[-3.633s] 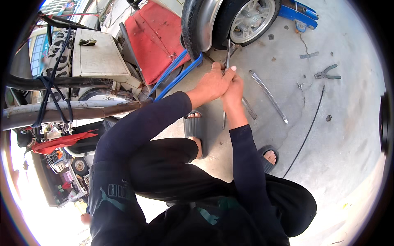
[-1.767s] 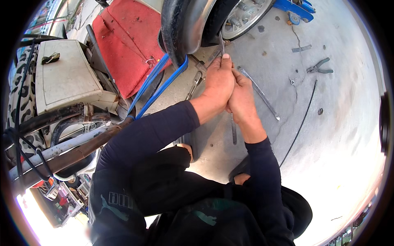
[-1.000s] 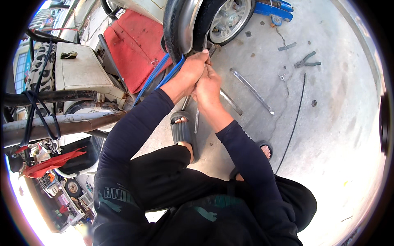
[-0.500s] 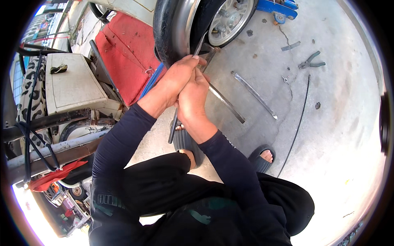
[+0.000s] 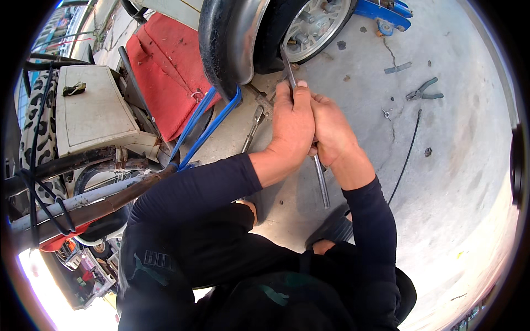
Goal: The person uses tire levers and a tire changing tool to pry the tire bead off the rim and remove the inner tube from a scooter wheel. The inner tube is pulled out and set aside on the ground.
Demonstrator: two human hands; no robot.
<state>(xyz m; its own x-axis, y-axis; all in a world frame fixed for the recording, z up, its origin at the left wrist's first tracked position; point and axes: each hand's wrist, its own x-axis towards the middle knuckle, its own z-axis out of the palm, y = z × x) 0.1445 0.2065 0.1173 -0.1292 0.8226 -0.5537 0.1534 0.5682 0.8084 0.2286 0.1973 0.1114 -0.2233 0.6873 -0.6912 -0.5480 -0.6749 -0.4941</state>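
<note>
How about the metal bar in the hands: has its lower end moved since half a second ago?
Yes: judged against the spoked wheel, the lower end of the metal bar has swung to the right.

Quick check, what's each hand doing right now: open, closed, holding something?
Left hand: closed, holding the metal bar.
Right hand: closed on the same bar, pressed against the left hand.

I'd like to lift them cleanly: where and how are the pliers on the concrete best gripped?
Probably around both handles, from above and the right: the pliers lie on the concrete floor with their handles splayed rightward and their nose pointing left.
</note>
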